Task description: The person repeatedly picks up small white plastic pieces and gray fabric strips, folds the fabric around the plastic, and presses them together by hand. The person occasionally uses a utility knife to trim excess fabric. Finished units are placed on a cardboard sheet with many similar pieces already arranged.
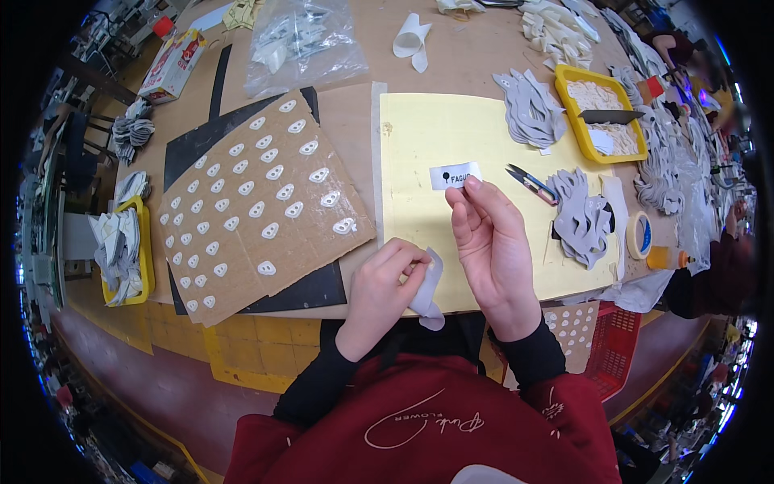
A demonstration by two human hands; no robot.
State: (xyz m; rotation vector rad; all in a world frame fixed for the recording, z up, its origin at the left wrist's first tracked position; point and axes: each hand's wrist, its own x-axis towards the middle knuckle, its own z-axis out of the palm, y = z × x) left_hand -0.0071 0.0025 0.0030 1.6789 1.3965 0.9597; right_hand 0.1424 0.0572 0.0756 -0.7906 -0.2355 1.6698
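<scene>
Brown and crowded, the bench [459, 60] carries a yellow sheet [419, 137] right in front of the person, with a card [250, 181] of small white patches [285, 192] lying to its left. Over the sheet, the 2 hands each hold 1 thing. The left hand [387, 274] pinches a curved grey piece [429, 294] between thumb and finger, near the bench's front edge; whether the piece rests on the sheet or is lifted, I cannot tell. The right hand [493, 250] grips a white label [455, 176] by its lower right edge with the fingertips, palm turned inward, the print facing up.

Label and piece are well apart, so the step in hand looks like handling the 2 separately, neither yet joined to the other. I judge that the next move calls for a light fingertip hold on the label's edge and a steady, flat piece, since the cloth-like grey looks limp. Snips [532, 184] lie just right of the label, between 2 grey stacks [528, 113], near a yellow tray [568, 109].
</scene>
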